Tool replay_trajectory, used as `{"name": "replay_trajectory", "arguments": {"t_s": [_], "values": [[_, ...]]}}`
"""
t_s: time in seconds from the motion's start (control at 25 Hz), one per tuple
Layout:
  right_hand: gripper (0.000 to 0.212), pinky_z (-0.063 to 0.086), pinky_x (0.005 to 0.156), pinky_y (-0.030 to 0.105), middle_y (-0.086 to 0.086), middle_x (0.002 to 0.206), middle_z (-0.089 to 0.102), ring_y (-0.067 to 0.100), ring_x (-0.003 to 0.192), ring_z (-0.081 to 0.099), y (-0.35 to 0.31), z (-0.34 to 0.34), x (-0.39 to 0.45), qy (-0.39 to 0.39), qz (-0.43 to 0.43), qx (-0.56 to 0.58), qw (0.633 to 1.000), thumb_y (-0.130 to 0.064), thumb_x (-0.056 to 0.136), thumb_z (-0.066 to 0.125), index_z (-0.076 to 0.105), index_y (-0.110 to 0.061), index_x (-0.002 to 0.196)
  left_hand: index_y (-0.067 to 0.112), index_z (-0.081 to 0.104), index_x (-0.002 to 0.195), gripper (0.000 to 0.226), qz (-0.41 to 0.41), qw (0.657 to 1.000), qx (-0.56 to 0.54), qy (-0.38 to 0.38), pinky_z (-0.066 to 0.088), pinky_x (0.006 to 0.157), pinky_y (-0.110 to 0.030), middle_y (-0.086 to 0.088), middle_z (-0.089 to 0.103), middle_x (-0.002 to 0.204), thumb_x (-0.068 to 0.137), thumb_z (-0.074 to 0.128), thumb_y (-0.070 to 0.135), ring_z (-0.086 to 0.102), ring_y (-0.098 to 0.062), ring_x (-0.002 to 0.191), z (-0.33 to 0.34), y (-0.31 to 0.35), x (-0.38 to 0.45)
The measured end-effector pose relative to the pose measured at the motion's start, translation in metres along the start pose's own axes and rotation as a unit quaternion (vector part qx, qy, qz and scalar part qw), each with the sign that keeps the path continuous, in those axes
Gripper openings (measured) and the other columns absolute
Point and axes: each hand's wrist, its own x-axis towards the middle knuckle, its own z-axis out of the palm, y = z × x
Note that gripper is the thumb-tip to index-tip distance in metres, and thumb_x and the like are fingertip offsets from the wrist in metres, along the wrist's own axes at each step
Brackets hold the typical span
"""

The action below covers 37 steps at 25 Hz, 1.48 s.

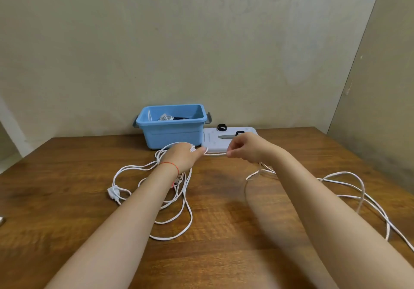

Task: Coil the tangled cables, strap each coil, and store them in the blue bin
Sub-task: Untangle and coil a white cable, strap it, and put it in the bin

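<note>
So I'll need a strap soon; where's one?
In the head view, a black strap sits on the grey lid, right of the blue bin.

Bin point(172, 129): at the back of the table point(224, 255), against the wall point(156, 42), coiled cables inside.
Lid point(226, 142): flat, just right of the bin, two straps point(222, 127) on it.
Loose cable point(174, 199): in front of the bin, trailing right.
</note>
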Motion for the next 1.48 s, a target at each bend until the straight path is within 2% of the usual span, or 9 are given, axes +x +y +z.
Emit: {"name": "replay_trajectory", "arguments": {"t_s": [0.2, 0.32, 0.48, 0.64, 0.72, 0.88, 1.04, 1.28, 1.48], "values": [[0.021, 0.037, 0.044, 0.008, 0.001, 0.081, 0.066, 0.014, 0.066, 0.055, -0.005, 0.006, 0.003, 0.085, -0.021, 0.111, 0.990, -0.019, 0.099, 0.057, 0.067, -0.016, 0.081, 0.014, 0.066, 0.093, 0.021, 0.069, 0.995, -0.065, -0.039, 0.045, 0.076, -0.036, -0.007, 0.061, 0.092, 0.099, 0.051, 0.029, 0.057, -0.023, 0.088, 0.003, 0.004, -0.003], [0.028, 0.046, 0.063, 0.018, 0.003, 0.077, 0.066, 0.016, 0.067, 0.057, 0.001, 0.013, 0.013, 0.100, 0.001, 0.144, 0.985, -0.019, 0.102, 0.050, 0.064, -0.014, 0.078, 0.017, 0.065, 0.085, 0.020, 0.102, 0.979, -0.140, -0.104, 0.041, 0.059, -0.028, 0.001, 0.057, 0.074, 0.098, 0.056, 0.029, 0.052, -0.016, 0.069, 0.001, 0.009, -0.016], [0.032, 0.043, 0.058, 0.013, -0.001, 0.070, 0.059, 0.011, 0.061, 0.051, 0.025, 0.014, 0.019, 0.109, 0.062, 0.082, 0.989, -0.016, 0.105, 0.041, 0.059, -0.006, 0.082, 0.018, 0.058, 0.069, 0.031, 0.097, 0.835, -0.476, -0.258, 0.018, 0.044, -0.024, 0.003, 0.028, 0.051, 0.097, 0.060, 0.033, 0.023, -0.009, 0.041, -0.020, 0.002, -0.028], [0.031, 0.040, 0.088, 0.033, 0.001, 0.082, 0.059, 0.022, 0.079, 0.051, 0.043, 0.008, 0.020, 0.049, 0.145, -0.107, 0.982, -0.025, 0.102, 0.042, 0.057, -0.020, 0.075, 0.018, 0.046, 0.066, 0.033, 0.006, 0.755, -0.623, -0.206, 0.016, 0.040, -0.022, 0.008, 0.024, 0.046, 0.096, 0.056, 0.031, 0.020, -0.005, 0.035, -0.015, -0.019, -0.021], [0.019, 0.034, 0.092, 0.037, 0.002, 0.102, 0.055, 0.026, 0.096, 0.050, 0.033, 0.013, 0.020, 0.054, 0.144, -0.223, 0.963, -0.020, 0.099, 0.043, 0.062, -0.021, 0.098, 0.017, 0.047, 0.067, 0.035, -0.066, 0.717, -0.665, -0.198, 0.017, 0.039, -0.020, 0.008, 0.025, 0.046, 0.099, 0.053, 0.029, 0.021, -0.006, 0.034, -0.003, -0.022, -0.018], [0.022, 0.051, 0.082, 0.030, -0.002, 0.105, 0.070, 0.017, 0.095, 0.065, -0.006, 0.029, 0.011, 0.084, -0.013, 0.125, 0.988, -0.028, 0.098, 0.055, 0.069, -0.017, 0.112, 0.016, 0.048, 0.064, 0.040, -0.134, 0.626, -0.735, -0.224, 0.017, 0.041, -0.018, 0.008, 0.024, 0.047, 0.100, 0.053, 0.033, 0.021, -0.006, 0.035, 0.009, -0.014, -0.017], [0.021, 0.049, 0.053, 0.024, 0.002, 0.076, 0.068, 0.014, 0.055, 0.057, -0.015, 0.045, 0.001, 0.020, -0.016, 0.159, 0.987, -0.037, 0.096, 0.063, 0.066, -0.017, 0.102, 0.017, 0.046, 0.061, 0.048, -0.173, 0.509, -0.818, -0.205, 0.020, 0.040, -0.019, 0.009, 0.026, 0.046, 0.101, 0.048, 0.044, 0.023, -0.006, 0.035, 0.017, -0.021, -0.013], [0.025, 0.044, 0.060, 0.026, 0.000, 0.071, 0.066, 0.012, 0.067, 0.056, -0.010, 0.072, 0.022, 0.184, 0.043, 0.224, 0.956, -0.035, 0.091, 0.069, 0.072, -0.012, 0.083, 0.018, 0.042, 0.055, 0.045, -0.153, 0.516, -0.806, -0.245, 0.018, 0.040, -0.018, 0.007, 0.027, 0.046, 0.094, 0.051, 0.038, 0.026, -0.006, 0.036, 0.038, -0.026, -0.015], [0.020, 0.052, 0.079, 0.034, -0.005, 0.089, 0.074, 0.012, 0.086, 0.063, 0.005, 0.082, 0.028, 0.138, 0.067, 0.149, 0.977, -0.038, 0.091, 0.069, 0.079, -0.021, 0.092, 0.017, 0.046, 0.067, 0.039, -0.137, 0.480, -0.843, -0.200, 0.020, 0.035, -0.017, 0.009, 0.026, 0.043, 0.100, 0.045, 0.039, 0.025, -0.004, 0.031, 0.041, -0.032, -0.010]]}}
